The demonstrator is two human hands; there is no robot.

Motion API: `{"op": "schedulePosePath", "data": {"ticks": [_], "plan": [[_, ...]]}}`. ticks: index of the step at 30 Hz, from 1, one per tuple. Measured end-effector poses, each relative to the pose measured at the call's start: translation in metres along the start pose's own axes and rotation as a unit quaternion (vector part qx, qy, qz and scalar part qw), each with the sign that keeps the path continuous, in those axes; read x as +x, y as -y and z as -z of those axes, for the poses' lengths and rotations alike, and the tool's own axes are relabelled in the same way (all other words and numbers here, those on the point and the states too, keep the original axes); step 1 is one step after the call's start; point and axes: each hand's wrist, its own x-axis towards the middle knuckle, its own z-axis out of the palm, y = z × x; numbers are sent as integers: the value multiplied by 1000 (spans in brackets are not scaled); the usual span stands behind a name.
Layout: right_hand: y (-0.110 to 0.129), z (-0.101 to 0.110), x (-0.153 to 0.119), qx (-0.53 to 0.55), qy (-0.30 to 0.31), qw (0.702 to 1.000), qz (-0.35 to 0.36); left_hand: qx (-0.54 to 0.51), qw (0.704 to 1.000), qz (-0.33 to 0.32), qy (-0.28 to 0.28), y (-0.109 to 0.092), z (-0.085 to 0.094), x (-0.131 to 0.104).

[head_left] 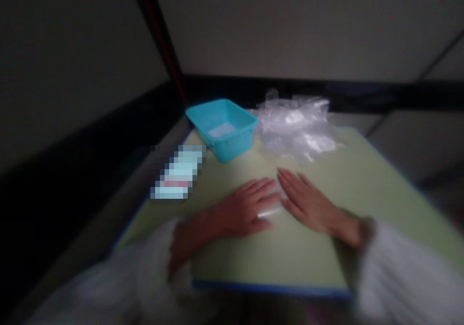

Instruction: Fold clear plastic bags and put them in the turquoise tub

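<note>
Both hands lie palm down near the middle of the yellow-green table (290, 262). My left hand (248, 206) is flat with its fingers and thumb apart. Opposite it, my right hand (308, 201) is also flat, its fingers stretched out toward the upper left. Between and partly under the fingers is a small, clear, shiny piece (271, 211), which looks like thin plastic. The palms hide part of it, and the picture is blurred. Neither hand is closed around anything.
Beyond my hands stands a turquoise basket (235, 143) with a whitish piece (222, 130) inside. Right of it lies a heap of crumpled clear plastic bags (297, 126). A pixelated, lit rectangle (179, 172) is at the table's left edge. Walls rise behind.
</note>
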Motion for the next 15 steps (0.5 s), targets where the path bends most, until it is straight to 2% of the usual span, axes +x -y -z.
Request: {"op": "schedulePosePath", "data": {"ticks": [15], "plan": [[-3, 4, -4, -18, 16, 1000, -6, 9, 999, -12, 30, 4, 7, -8]]}}
